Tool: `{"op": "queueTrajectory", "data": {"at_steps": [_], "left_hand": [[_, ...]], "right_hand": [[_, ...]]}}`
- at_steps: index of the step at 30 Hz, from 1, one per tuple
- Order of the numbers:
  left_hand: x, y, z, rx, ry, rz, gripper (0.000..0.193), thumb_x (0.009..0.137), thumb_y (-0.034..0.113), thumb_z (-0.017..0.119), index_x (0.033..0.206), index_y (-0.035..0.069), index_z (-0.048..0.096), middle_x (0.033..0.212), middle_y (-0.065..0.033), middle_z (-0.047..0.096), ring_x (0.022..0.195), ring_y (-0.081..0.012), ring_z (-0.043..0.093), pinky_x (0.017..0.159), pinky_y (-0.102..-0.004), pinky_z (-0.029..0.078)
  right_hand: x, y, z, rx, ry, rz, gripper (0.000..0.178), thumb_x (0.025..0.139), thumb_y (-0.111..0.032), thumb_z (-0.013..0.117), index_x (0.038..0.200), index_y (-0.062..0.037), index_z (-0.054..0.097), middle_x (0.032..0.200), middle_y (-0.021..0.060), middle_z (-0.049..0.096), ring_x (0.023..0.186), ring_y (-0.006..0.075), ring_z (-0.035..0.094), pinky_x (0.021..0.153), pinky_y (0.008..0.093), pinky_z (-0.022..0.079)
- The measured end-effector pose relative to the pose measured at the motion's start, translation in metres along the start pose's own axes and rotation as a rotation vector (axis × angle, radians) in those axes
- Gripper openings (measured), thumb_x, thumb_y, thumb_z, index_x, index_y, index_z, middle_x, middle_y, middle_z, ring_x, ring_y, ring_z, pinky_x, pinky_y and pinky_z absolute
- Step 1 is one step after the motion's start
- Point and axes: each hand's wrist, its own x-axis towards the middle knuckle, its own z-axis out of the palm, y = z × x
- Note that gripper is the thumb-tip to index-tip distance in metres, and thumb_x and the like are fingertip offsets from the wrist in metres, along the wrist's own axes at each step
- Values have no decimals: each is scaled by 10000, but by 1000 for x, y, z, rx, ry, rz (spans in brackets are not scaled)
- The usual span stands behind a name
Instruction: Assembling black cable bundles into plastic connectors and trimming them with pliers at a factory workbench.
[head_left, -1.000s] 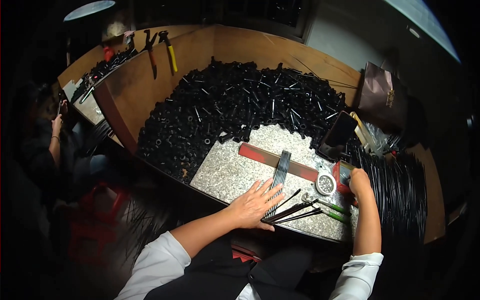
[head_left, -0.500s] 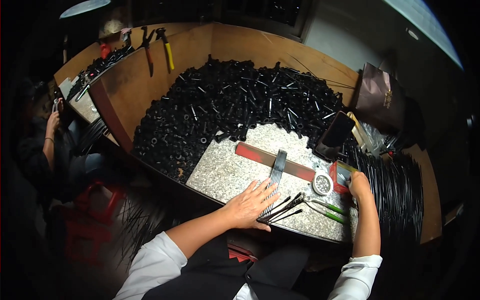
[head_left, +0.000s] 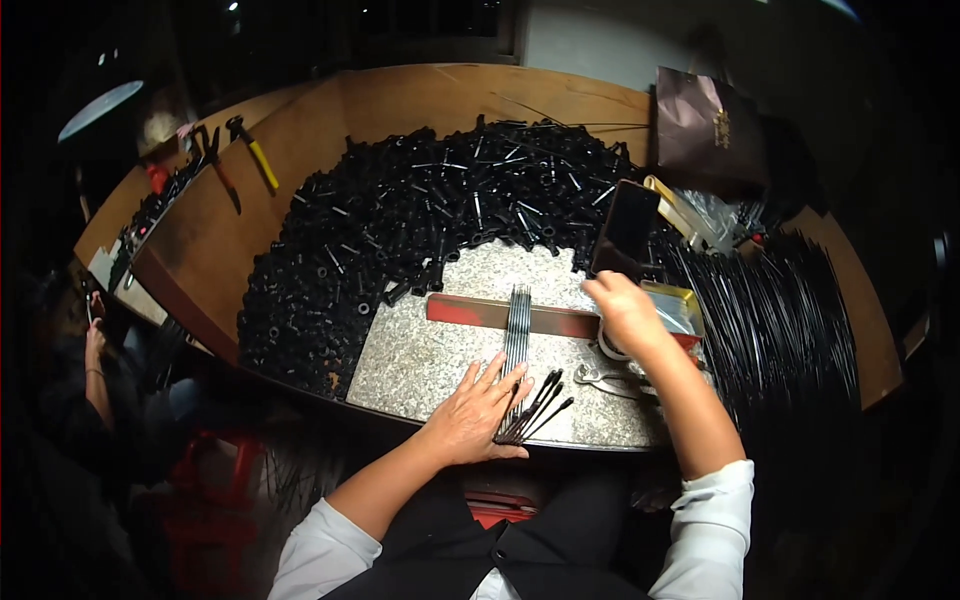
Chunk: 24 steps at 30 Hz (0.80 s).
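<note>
Looked like a small assembly workshop, curved wooden bench (head_left: 400, 110), huge heap of black plastic parts (head_left: 400, 230), hammer (head_left: 252, 152), pliers (head_left: 215, 165), stone slab (head_left: 430, 360)

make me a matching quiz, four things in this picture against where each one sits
Things:
1. left hand
2. right hand
3. hammer
4. dark paper bag

Places:
a. far right of the bench, standing by the wall
b. flat on the near ends of thin black rods
c. far left, on bare wood
d. raised beside the upright phone

Pairs: 1-b, 2-d, 3-c, 4-a
</note>
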Motion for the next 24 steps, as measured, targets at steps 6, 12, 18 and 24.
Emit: {"op": "queueTrajectory", "data": {"at_steps": [6,12,18,24], "left_hand": [[7,3,4,14,-52,3,955,669,592,716,1368,36,379,1455,-167,316,1374,-400,214,1098,-532,225],[2,-1,7,26,-12,9,981,653,605,721,1357,8,389,1444,-193,334,1346,-440,257,1084,-542,242],[5,0,6,22,-50,-2,1004,649,608,725,1371,11,366,1454,-190,322,1362,-437,225,1097,-547,211],[6,2,4,21,-65,-28,1022,643,614,727,1386,25,346,1462,-181,311,1375,-426,203,1107,-549,185]], "right_hand": [[8,-12,32,-121,-113,-88,239,810,-110,503,1022,-69,608,871,111,569,847,272,602,672,366,519],[11,-14,37,-108,-107,-70,210,809,-107,504,983,-66,615,868,107,572,840,267,604,662,358,521],[10,-14,40,-98,-63,-43,203,806,-114,509,973,-70,617,855,102,572,836,258,605,644,361,526],[11,-15,39,-103,-160,-33,346,813,-105,507,1143,-78,606,911,112,571,871,255,600,706,360,518]]}}
